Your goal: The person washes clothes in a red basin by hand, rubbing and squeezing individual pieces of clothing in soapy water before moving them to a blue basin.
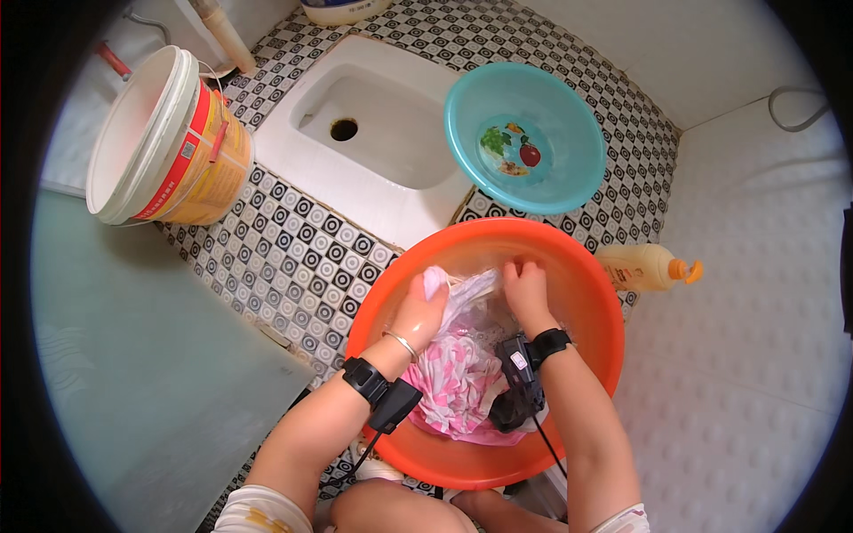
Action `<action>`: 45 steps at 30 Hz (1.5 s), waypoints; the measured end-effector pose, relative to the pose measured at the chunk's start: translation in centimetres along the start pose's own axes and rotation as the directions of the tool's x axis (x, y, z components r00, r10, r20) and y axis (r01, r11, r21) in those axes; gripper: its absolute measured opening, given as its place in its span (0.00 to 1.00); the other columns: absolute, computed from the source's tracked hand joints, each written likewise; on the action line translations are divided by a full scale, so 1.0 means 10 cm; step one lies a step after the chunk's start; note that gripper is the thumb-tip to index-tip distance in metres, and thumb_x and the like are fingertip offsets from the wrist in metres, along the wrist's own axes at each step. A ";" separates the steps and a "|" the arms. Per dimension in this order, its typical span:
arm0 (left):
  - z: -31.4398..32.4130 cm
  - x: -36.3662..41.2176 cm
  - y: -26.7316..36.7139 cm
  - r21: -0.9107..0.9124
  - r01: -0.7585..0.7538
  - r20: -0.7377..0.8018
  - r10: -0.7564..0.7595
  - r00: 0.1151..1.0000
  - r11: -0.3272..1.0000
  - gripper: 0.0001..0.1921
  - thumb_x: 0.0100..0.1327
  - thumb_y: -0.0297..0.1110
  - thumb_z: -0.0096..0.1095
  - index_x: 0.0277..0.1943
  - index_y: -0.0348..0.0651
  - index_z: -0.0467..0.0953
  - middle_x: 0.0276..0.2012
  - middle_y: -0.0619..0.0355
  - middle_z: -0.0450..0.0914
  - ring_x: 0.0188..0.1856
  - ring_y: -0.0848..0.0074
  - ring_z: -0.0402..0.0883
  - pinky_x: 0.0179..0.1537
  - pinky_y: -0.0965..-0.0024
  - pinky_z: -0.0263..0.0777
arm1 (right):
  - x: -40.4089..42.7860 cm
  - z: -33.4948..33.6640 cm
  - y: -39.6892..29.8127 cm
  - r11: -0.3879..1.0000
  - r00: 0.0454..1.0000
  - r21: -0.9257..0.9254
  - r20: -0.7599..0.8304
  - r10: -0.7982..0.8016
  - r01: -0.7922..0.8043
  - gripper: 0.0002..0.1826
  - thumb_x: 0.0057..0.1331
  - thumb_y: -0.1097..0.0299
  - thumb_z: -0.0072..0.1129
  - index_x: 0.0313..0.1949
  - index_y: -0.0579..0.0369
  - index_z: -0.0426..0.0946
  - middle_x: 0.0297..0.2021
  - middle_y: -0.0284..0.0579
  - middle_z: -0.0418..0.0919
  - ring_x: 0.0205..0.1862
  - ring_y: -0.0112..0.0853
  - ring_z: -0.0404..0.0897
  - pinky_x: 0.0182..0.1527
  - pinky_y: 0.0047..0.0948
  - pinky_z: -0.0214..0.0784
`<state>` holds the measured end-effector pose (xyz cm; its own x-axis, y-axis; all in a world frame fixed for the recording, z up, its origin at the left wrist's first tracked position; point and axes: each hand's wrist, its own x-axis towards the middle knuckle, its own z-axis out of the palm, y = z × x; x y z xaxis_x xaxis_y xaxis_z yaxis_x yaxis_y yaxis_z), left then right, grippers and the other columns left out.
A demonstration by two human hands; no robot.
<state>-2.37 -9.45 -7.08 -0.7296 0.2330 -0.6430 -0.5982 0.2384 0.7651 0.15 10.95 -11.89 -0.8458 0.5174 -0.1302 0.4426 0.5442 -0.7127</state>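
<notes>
An orange plastic basin (603, 346) with soapy water stands before me. Over its left half, my left hand (421, 308) is closed on a wet white-and-lilac cloth (460, 296). The cloth stretches toward my right hand (526, 290), whose fingers are curled at the cloth's right end; whether they pinch it is unclear. Beneath my hands, a crumpled pink-and-white patterned cloth (453, 383) lies in the basin. Dark fabric (510, 413) shows beside it, partly hidden by the device on my right wrist.
A turquoise basin (460, 126) stands beyond, by the white squat toilet (280, 140). To the left is a white-and-orange bucket (200, 170); a pump bottle (643, 266) is right of the orange basin. Walls close in at the right, and a frosted panel (153, 346) at the left.
</notes>
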 end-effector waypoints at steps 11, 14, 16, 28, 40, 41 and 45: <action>-0.10 0.46 -0.79 0.225 0.167 -0.001 -0.171 0.985 0.960 0.23 0.67 0.38 0.44 0.61 0.36 0.65 0.58 0.41 0.71 0.58 0.57 0.72 0.57 0.63 0.65 | -0.29 0.18 0.09 0.927 0.953 -0.374 0.274 0.126 -0.015 0.18 0.60 0.65 0.48 0.49 0.59 0.73 0.38 0.65 0.76 0.42 0.58 0.74 0.45 0.48 0.67; 0.22 0.52 -0.86 -0.434 0.192 0.131 -0.149 0.980 0.880 0.17 0.72 0.40 0.41 0.54 0.39 0.72 0.51 0.51 0.77 0.53 0.66 0.75 0.54 0.64 0.69 | -0.32 0.38 0.23 0.998 0.995 -0.020 0.077 -0.066 0.067 0.14 0.62 0.67 0.47 0.45 0.60 0.72 0.36 0.61 0.77 0.40 0.56 0.76 0.44 0.47 0.69; 0.21 0.41 -0.57 -0.635 0.311 0.260 -0.184 0.948 0.707 0.16 0.73 0.42 0.40 0.53 0.44 0.72 0.50 0.54 0.77 0.51 0.69 0.76 0.53 0.66 0.70 | -0.47 0.40 -0.13 0.977 0.972 0.211 0.235 -0.030 -0.022 0.12 0.64 0.67 0.47 0.43 0.60 0.72 0.36 0.62 0.77 0.40 0.55 0.76 0.43 0.46 0.69; 0.13 0.00 0.15 -0.556 0.265 0.238 -0.154 0.959 0.788 0.21 0.72 0.44 0.45 0.55 0.34 0.70 0.47 0.52 0.79 0.47 0.68 0.79 0.48 0.67 0.73 | -0.26 -0.07 -0.36 0.949 0.951 -0.236 0.276 -0.141 0.210 0.12 0.64 0.62 0.51 0.39 0.59 0.71 0.31 0.62 0.77 0.34 0.58 0.76 0.37 0.52 0.69; 0.03 0.33 -0.46 0.173 0.171 -0.023 -0.170 0.985 0.970 0.27 0.67 0.38 0.47 0.64 0.30 0.58 0.58 0.42 0.70 0.62 0.64 0.67 0.59 0.71 0.61 | -0.34 0.02 -0.14 0.901 0.943 -0.369 0.313 -0.111 0.228 0.14 0.55 0.67 0.55 0.40 0.60 0.75 0.37 0.60 0.77 0.43 0.54 0.75 0.47 0.49 0.67; -0.01 0.37 -0.56 0.175 0.173 -0.034 -0.170 0.985 0.969 0.27 0.67 0.38 0.47 0.64 0.30 0.58 0.58 0.42 0.70 0.62 0.64 0.67 0.59 0.71 0.61 | -0.34 0.07 -0.12 0.903 0.941 -0.360 0.319 -0.116 0.234 0.14 0.55 0.67 0.55 0.40 0.60 0.75 0.37 0.60 0.77 0.43 0.54 0.75 0.47 0.49 0.67; 0.34 0.36 -0.52 -0.156 0.092 0.047 -0.086 0.995 0.983 0.22 0.70 0.40 0.44 0.62 0.36 0.64 0.58 0.50 0.72 0.60 0.66 0.70 0.59 0.69 0.62 | -0.38 0.19 0.16 0.964 0.999 -0.265 -0.052 -0.016 0.001 0.21 0.56 0.67 0.54 0.49 0.64 0.71 0.39 0.62 0.77 0.41 0.55 0.77 0.47 0.48 0.69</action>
<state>-0.76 -6.64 -13.45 -0.6589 0.2562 -0.7073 -0.7075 0.1085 0.6983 3.51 8.60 -13.89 -0.8360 0.5424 -0.0830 0.5045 0.7003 -0.5051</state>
